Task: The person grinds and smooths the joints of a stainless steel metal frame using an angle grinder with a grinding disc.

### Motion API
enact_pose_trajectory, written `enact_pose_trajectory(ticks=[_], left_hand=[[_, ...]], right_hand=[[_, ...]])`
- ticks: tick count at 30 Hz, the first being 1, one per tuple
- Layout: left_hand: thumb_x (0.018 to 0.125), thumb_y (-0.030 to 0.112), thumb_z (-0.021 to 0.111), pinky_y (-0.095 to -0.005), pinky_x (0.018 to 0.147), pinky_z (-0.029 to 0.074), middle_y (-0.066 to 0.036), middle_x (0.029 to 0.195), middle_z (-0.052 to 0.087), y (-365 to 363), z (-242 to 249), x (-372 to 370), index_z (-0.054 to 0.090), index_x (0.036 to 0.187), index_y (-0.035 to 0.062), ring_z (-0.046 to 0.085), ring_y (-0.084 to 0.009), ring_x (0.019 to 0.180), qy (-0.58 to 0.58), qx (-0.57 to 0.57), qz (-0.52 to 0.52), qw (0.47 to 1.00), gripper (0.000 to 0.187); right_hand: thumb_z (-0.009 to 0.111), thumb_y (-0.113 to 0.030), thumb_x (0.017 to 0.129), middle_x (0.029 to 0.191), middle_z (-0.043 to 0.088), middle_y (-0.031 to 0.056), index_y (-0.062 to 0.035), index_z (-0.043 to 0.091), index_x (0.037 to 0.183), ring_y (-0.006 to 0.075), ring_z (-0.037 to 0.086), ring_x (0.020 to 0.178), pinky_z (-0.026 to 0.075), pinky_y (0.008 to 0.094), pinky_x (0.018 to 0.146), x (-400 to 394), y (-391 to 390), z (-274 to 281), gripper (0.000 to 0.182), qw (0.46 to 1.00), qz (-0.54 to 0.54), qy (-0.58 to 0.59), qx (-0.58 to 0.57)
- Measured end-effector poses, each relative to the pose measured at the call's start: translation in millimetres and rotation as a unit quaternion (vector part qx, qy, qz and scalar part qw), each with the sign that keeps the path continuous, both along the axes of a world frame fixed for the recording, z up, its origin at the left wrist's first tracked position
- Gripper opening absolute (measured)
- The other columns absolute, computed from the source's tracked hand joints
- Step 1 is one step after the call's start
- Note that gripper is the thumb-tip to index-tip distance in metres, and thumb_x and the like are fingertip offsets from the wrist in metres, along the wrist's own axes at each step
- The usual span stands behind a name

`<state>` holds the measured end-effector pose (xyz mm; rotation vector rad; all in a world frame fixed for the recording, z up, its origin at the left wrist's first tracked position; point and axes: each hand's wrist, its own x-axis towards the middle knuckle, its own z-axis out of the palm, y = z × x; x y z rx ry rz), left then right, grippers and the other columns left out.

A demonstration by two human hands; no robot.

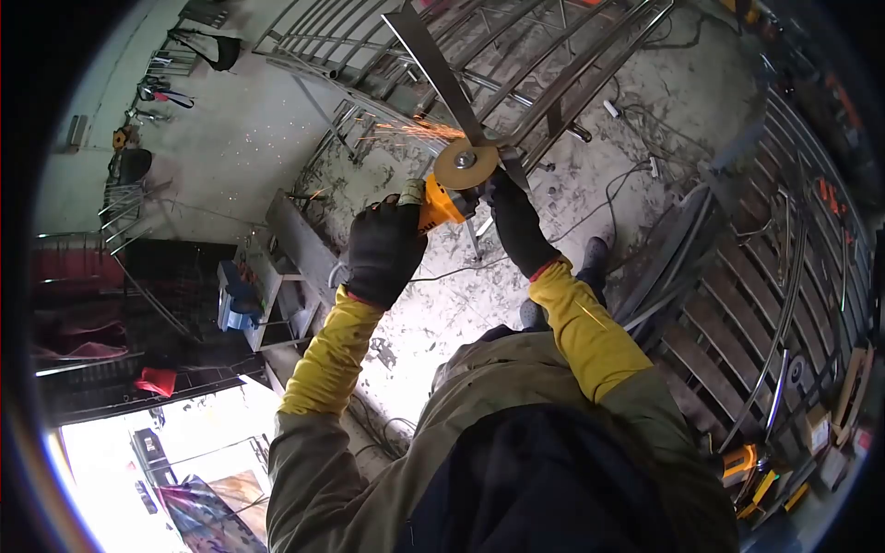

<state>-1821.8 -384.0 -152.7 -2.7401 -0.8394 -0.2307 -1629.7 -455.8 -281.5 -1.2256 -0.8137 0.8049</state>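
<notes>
My left hand [385, 249], in a black glove, is wrapped round the body of an orange angle grinder [441, 208]. The round tan disc [466, 164] of the grinder touches a flat metal bar [433, 69], and orange sparks [419, 130] fly off to the left. On the other side, my right hand [516, 221], also gloved in black, is closed beside the disc at the grinder's head and the lower end of the bar. What its fingertips hold is hidden.
Metal railing frames [553, 78] stand beyond the grinder. A cable [608, 198] runs over the stained floor. Slatted metal panels [728, 341] lie at right, near a second orange tool [739, 460]. A blue machine [238, 300] sits on the left.
</notes>
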Motion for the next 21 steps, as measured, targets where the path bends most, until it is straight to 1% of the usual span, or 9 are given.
enact_pose_trajectory(ticks=[1, 3, 7, 9, 10, 12, 16, 19, 21], left_hand=[[0.075, 0.024, 0.077, -0.0485, 0.08, 0.054, -0.015, 0.11, 0.069, 0, 0, 0, 0.064, 0.134, 0.0099, 0.067, -0.0359, 0.09, 0.015, -0.008, 0.016, 1.0, 0.062], [0.075, 0.024, 0.076, -0.0485, 0.08, 0.054, -0.015, 0.109, 0.069, -1, 1, 2, 0.064, 0.134, 0.0098, 0.067, -0.036, 0.09, 0.011, -0.008, 0.009, 1.0, 0.061], [0.076, 0.026, 0.079, -0.0483, 0.079, 0.056, -0.017, 0.109, 0.067, -4, 9, 4, 0.057, 0.144, 0.0079, 0.067, -0.0374, 0.091, 0.015, 0.011, -0.023, 1.0, 0.074], [0.076, 0.026, 0.079, -0.0489, 0.079, 0.055, -0.017, 0.109, 0.067, -4, 8, 4, 0.057, 0.144, 0.0083, 0.067, -0.0377, 0.09, 0.022, 0.007, -0.015, 1.0, 0.073], [0.076, 0.026, 0.079, -0.0494, 0.08, 0.055, -0.017, 0.11, 0.067, -4, 7, 5, 0.057, 0.144, 0.0087, 0.067, -0.0379, 0.09, 0.029, 0.004, -0.008, 1.0, 0.073], [0.077, 0.024, 0.077, -0.0488, 0.078, 0.055, -0.016, 0.108, 0.068, -4, 2, 3, 0.061, 0.138, 0.0093, 0.067, -0.0367, 0.089, 0.017, 0.002, -0.011, 1.0, 0.065], [0.076, 0.022, 0.076, -0.0481, 0.073, 0.054, -0.015, 0.106, 0.068, -4, 4, 2, 0.065, 0.129, 0.0099, 0.066, -0.0357, 0.088, -0.067, 0.019, -0.065, 0.995, 0.055], [0.076, 0.023, 0.076, -0.0484, 0.075, 0.054, -0.016, 0.108, 0.068, -3, -1, 2, 0.066, 0.124, 0.0095, 0.066, -0.036, 0.089, -0.003, 0.007, -0.002, 1.0, 0.051], [0.076, 0.023, 0.076, -0.0486, 0.076, 0.054, -0.016, 0.107, 0.068, -5, 0, 0, 0.066, 0.122, 0.0093, 0.066, -0.0362, 0.089, -0.011, 0.008, -0.015, 1.0, 0.048]], right_hand=[[0.043, -0.031, 0.116, 0.106, 0.063, -0.0013, -0.0067, 0.052, 0.154, 0.0093, 0.053, 0.092, 0.048, 0.0282, 0.086, 1, 0, 1, 0.046, 1.0, 0.0, 0.0, 0.0], [0.043, -0.029, 0.114, 0.134, 0.065, 0.015, -0.0036, 0.053, 0.148, 0.0256, 0.062, 0.121, 0.048, 0.036, 0.105, 4, -3, 1, 0.044, 0.999, 0.035, 0.004, -0.019], [0.042, -0.024, 0.114, 0.132, 0.065, 0.0109, -0.0063, 0.05, 0.153, 0.0228, 0.063, 0.115, 0.049, 0.0359, 0.102, -5, 2, -25, 0.044, 0.997, -0.001, 0.019, 0.071], [0.044, -0.022, 0.115, 0.142, 0.059, 0.0045, -0.0038, 0.043, 0.16, 0.0126, 0.056, 0.124, 0.044, 0.0317, 0.109, -6, -3, -27, 0.049, 0.961, 0.039, 0.261, 0.084], [0.044, -0.022, 0.115, 0.142, 0.059, 0.0045, -0.0038, 0.043, 0.16, 0.0126, 0.056, 0.124, 0.044, 0.0317, 0.109, -5, -4, -27, 0.049, 0.961, 0.039, 0.261, 0.083], [0.044, -0.021, 0.115, 0.151, 0.056, 0.0068, -0.0015, 0.041, 0.16, 0.0139, 0.053, 0.135, 0.041, 0.0332, 0.116, -2, -6, -31, 0.049, 0.994, 0.044, 0.069, 0.066], [0.046, -0.02, 0.114, 0.148, 0.058, 0.0063, -0.0017, 0.044, 0.158, 0.0136, 0.054, 0.132, 0.043, 0.0326, 0.114, -7, 3, -30, 0.048, 0.986, 0.017, 0.118, 0.115], [0.045, -0.02, 0.115, 0.147, 0.058, 0.0066, -0.0016, 0.047, 0.156, 0.0137, 0.057, 0.128, 0.045, 0.032, 0.111, -4, 2, -24, 0.046, 0.992, 0.006, 0.102, 0.07], [0.046, -0.02, 0.114, 0.141, 0.061, 0.0056, -0.0017, 0.049, 0.155, 0.0128, 0.058, 0.12, 0.046, 0.0306, 0.108, 3, 1, -18, 0.045, 0.998, 0.021, -0.041, 0.032]])
